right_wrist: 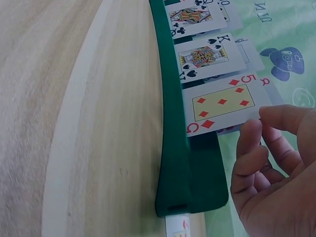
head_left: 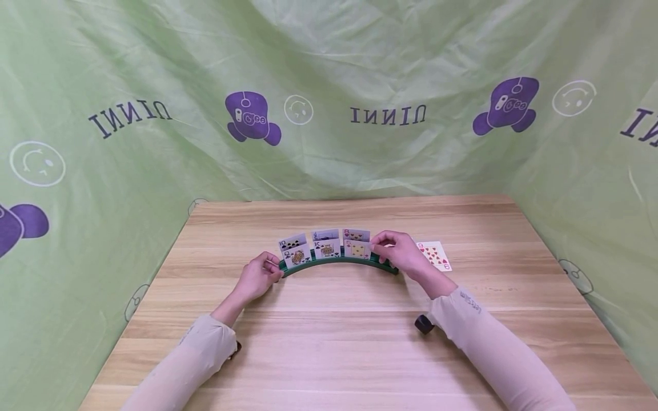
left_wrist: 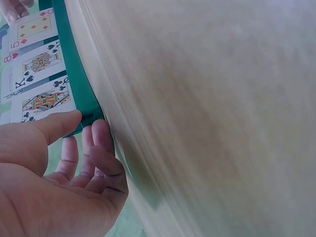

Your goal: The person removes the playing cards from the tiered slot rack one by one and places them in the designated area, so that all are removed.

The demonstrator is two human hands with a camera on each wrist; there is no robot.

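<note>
A curved green card holder (head_left: 336, 261) stands on the table with playing cards upright in two rows. My left hand (head_left: 257, 278) grips its left end, thumb on top and fingertips below. At the holder's right part, my right hand (head_left: 403, 254) pinches the edge of the five of diamonds (right_wrist: 222, 103) between thumb and index finger. That card stands in the front row, beside the king of spades (right_wrist: 205, 57) and the queen of clubs (left_wrist: 47, 101). Behind them, partly covered, are a red eight (head_left: 356, 234), a face card (head_left: 325, 234) and a black ten (head_left: 292, 242).
A nine of hearts (head_left: 436, 255) lies face up on the wooden table (head_left: 329, 342), right of the right hand. Green printed cloth (head_left: 329, 165) hangs behind the table and along both sides. A small black object (head_left: 424, 324) sits under the right wrist.
</note>
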